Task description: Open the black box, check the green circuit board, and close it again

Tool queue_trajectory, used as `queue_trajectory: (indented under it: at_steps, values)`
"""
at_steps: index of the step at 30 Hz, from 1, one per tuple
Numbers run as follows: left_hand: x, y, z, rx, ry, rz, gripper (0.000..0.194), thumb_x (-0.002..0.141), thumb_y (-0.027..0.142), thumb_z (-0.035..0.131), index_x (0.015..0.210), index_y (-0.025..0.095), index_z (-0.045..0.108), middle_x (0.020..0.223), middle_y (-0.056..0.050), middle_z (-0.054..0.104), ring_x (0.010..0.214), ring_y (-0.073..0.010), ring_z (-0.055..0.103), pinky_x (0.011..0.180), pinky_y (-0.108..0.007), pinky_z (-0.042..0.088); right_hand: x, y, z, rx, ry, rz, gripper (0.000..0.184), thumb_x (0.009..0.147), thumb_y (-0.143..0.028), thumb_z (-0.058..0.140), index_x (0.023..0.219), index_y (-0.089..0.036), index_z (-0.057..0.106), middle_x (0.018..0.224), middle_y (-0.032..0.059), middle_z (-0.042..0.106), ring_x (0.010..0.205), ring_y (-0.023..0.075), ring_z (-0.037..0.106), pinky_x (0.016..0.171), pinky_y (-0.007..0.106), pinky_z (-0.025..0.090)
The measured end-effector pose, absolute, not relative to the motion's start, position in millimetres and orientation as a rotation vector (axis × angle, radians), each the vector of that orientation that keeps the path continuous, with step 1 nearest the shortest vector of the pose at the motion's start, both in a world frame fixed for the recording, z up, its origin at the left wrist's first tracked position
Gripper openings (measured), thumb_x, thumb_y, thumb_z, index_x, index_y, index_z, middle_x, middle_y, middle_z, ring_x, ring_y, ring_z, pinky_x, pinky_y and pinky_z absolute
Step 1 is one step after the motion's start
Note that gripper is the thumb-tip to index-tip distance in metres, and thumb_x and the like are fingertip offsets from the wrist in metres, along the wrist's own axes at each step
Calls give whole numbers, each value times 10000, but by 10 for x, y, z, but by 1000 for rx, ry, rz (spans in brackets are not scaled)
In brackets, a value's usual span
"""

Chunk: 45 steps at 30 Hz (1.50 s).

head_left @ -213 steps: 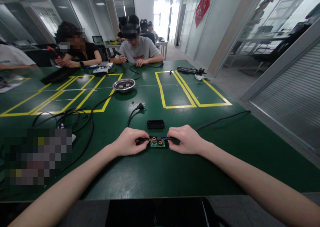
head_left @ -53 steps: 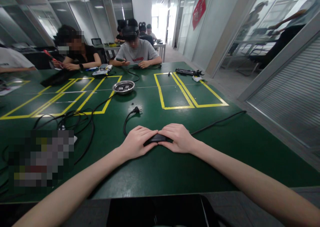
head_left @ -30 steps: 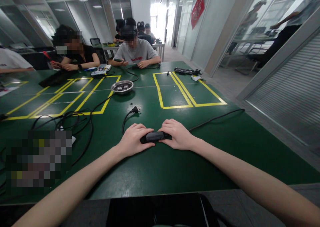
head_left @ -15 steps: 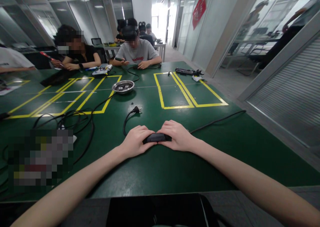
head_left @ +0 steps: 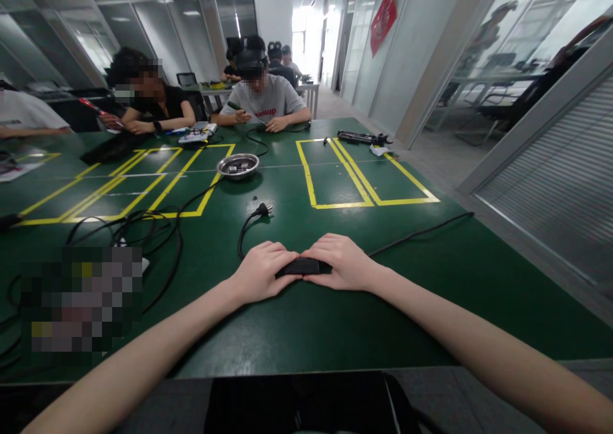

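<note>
Reference landmark: the black casing (head_left: 304,267), located on or just above the near part of the green table (head_left: 335,332); contact with the surface could not be confirmed. Far left of the casing, black cables (head_left: 138,223) lay in loose coils. Beyond and to the left of the casing stood a metal bowl (head_left: 238,175) containing small metal parts. Nearer the casing, on its far left side, a plug (head_left: 262,210) lay with its prongs pointing right, its cord curving back toward the left hand (head_left: 261,271). The left hand was clamped on the left end of the casing, thumb along the near edge, fingers along the far edge. Between the hands, the casing appeared assembled: no internal component was visible, and the cover was judged to be in place. Full engagement of the seam could not be verified, and no fastening was visible; closure along the covered ends was therefore the item left to confirm. The right hand (head_left: 338,261) was clamped on the right end in a matching grip, its fingertips close to those opposite near the casing's middle. Neither hand was spread open. Beyond the casing and to its right, yellow tape (head_left: 342,205) marked outlines on the surface. To the right of the casing, a black cable (head_left: 421,233) extended away from the right hand.
</note>
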<state>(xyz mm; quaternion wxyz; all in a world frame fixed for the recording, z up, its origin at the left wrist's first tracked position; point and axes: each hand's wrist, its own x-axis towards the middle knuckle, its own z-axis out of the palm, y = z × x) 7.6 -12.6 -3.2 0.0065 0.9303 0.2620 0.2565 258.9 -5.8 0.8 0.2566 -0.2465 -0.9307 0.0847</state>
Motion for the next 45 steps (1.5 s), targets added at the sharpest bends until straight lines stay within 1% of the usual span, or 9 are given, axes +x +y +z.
queue_trajectory:
  at_steps: [8, 15, 21, 25, 29, 32, 35, 40, 45]
  values:
    - [59, -163, 51, 3218, 737, 755, 343, 1054, 305, 524, 1362, 182, 611, 1234, -123, 764, 1103, -261, 685, 986, -435, 526, 2629, -107, 23, -796, -1853, 1633, 433, 930, -520, 698, 1180, -220, 510, 931, 16, 729, 727, 163, 738, 593, 263, 574]
    - [84, -176, 98, 3260, 684, 885, 379, 1058, 221, 513, 1432, 224, 572, 1326, -93, 736, 1136, -248, 680, 999, -425, 506, 2620, -102, 50, -843, -1696, 1998, 621, 860, -595, 770, 1243, -135, 602, 822, 21, 710, 661, 151, 725, 646, 275, 591]
    - [55, -169, 71, 2877, 761, 813, 609, 987, 546, 635, 1465, 180, 543, 1214, -142, 759, 1016, -256, 743, 890, -380, 579, 2572, -161, 50, -871, -1970, 1559, 487, 888, -453, 760, 1256, -153, 649, 946, 39, 720, 714, 148, 678, 644, 279, 570]
    - [13, -155, 52, 2791, 744, 774, 458, 1020, 502, 608, 1341, 176, 618, 1158, -127, 769, 1005, -247, 757, 859, -351, 598, 2560, -207, 29, -883, -2173, 1100, 381, 903, -321, 733, 1242, -189, 621, 1009, 56, 743, 862, 207, 713, 760, 334, 584]
    - [25, -150, 50, 2747, 756, 846, 421, 1003, 480, 647, 1267, 152, 643, 1125, -130, 770, 997, -251, 756, 867, -357, 606, 2582, -200, 16, -789, -2372, 573, 406, 883, -328, 766, 1234, -198, 609, 1133, 113, 718, 987, 246, 708, 851, 376, 584]
    - [55, -161, 29, 2607, 796, 914, 436, 963, 483, 706, 1243, 152, 662, 1100, -111, 779, 986, -238, 761, 876, -341, 610, 2579, -189, 8, -653, -2573, 188, 496, 931, -352, 721, 1381, -208, 571, 1291, 162, 659, 1102, 275, 683, 881, 396, 579]
    - [80, -168, 0, 2468, 854, 935, 475, 917, 473, 767, 1276, 179, 665, 1150, -91, 781, 1012, -229, 764, 910, -334, 609, 2548, -182, -4, -650, -2687, -134, 496, 1030, -312, 571, 1515, -253, 492, 1287, 149, 656, 1052, 259, 692, 848, 382, 575]
    - [76, -137, 18, 2586, 929, 1063, 582, 927, 370, 760, 1446, 202, 559, 1346, -134, 709, 1218, -284, 684, 1064, -469, 537, 2608, -31, -35, -940, -2660, -207, 514, 1055, -339, 498, 1555, -224, 479, 1122, 117, 698, 864, 240, 710, 767, 353, 578]
    - [30, -108, 50, 2737, 884, 1063, 342, 985, 297, 662, 1314, 206, 645, 1311, -117, 731, 1232, -276, 669, 1064, -491, 507, 3090, 315, 58, -1483, -2178, -109, 538, 1035, -383, 477, 1549, -228, 507, 1203, 124, 721, 956, 300, 729, 805, 394, 584]
